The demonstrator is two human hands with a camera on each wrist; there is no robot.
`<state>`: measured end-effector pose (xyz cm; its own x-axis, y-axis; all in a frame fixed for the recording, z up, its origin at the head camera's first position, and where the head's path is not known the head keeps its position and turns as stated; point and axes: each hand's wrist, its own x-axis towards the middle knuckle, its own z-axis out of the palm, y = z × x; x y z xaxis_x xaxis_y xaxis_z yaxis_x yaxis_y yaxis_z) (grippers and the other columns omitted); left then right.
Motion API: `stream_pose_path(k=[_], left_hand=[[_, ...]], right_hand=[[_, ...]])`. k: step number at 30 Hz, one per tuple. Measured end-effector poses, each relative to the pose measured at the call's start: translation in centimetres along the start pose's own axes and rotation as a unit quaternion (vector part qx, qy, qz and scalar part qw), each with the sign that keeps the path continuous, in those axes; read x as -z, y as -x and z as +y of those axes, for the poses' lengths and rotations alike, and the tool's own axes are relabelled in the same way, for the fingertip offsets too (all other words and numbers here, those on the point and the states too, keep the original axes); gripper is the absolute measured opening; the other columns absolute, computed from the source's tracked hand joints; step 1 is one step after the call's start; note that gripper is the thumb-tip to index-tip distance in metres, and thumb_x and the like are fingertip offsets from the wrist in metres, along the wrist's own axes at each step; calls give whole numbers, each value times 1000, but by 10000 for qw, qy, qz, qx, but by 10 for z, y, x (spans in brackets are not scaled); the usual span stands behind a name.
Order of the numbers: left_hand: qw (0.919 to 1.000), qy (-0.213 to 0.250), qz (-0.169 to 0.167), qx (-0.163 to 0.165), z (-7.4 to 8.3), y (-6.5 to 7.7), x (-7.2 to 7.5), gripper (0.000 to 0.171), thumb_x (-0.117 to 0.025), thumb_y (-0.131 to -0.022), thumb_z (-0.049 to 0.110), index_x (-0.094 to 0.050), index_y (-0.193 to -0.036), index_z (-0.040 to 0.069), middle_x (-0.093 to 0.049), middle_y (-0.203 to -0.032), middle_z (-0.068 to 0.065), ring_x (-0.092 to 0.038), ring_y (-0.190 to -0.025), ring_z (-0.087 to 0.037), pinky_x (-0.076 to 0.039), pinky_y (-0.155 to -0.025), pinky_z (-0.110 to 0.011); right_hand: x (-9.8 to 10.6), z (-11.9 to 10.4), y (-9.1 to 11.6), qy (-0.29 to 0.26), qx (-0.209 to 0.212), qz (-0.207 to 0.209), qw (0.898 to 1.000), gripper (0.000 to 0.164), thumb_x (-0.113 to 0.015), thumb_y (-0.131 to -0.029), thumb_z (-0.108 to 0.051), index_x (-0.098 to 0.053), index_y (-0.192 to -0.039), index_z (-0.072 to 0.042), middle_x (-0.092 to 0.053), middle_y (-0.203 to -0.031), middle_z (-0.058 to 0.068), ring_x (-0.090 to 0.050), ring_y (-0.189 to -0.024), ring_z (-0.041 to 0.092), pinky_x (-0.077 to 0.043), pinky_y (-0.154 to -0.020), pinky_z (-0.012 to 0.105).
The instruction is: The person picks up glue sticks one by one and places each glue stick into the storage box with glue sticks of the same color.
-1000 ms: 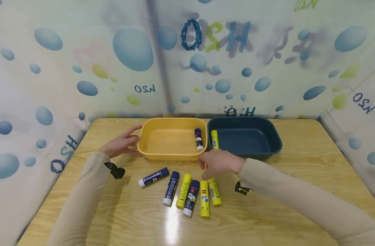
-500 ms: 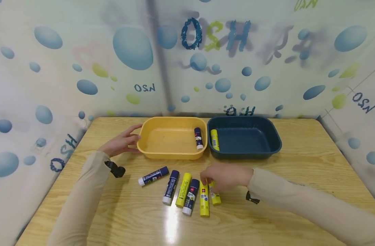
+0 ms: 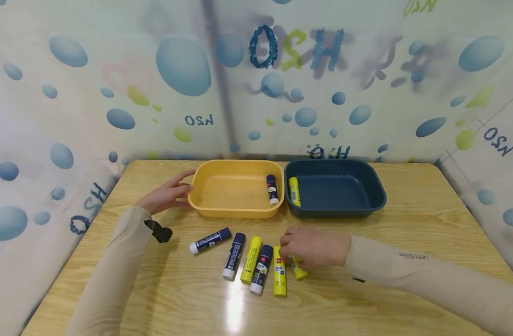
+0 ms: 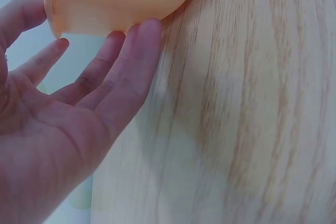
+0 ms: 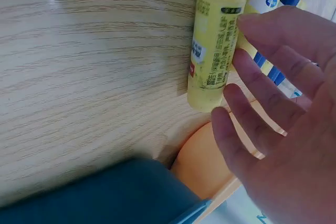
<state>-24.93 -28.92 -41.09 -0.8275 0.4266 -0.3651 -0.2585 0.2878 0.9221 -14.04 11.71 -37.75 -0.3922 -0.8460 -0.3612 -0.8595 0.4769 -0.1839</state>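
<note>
Tabletop (image 3: 180,294), left hand (image 3: 167,193) relaxed against orange tray (image 3: 235,213), right hand (image 3: 316,246) unclenched, touching yellow glue stick (image 5: 216,45)

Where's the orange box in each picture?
Head: the orange box is just left of the middle, beside the dark blue box.
Left wrist: at the top, left of the middle, by the left hand.
Right wrist: low, right of the middle, partly behind the right hand.
Shared landmark: the wooden table.
</note>
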Motion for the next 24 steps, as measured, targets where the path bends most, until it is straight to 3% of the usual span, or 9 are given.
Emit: stream_pose_path(k=[8,19,24], left_hand=[[10000,-7,-7,-18,-2,-1,1,67,-49,-103,21,-8,-156,23,-20,-152,-22,-45,-122,-42,-44,-96,-53],[10000,36,-19,-11,0,0,0,67,-49,-103,22,-8,-156,24,-20,-152,-22,-44,-123,-43,-45,-95,-54],[10000,32,-28,-14,2,0,-1,68,-49,-103,21,-7,-156,22,-27,-147,-29,-49,-119,-39,-46,-94,-54]], right_hand=[[0,-1,4,371,-93,-63,9992,34,-77,-79,-2,-70,-102,-25,-59,-108,-8,-49,-102,14,-44,-95,36],[-10,5,6,1162,54,260,9929,43,-85,-74,-12,-68,-113,-22,-59,-115,-2,-51,-111,18,-45,-94,37],[-14,6,6,1650,158,374,9855,45,-84,-75,-15,-67,-115,-22,-59,-116,-2,-51,-111,18,-45,-93,36]])
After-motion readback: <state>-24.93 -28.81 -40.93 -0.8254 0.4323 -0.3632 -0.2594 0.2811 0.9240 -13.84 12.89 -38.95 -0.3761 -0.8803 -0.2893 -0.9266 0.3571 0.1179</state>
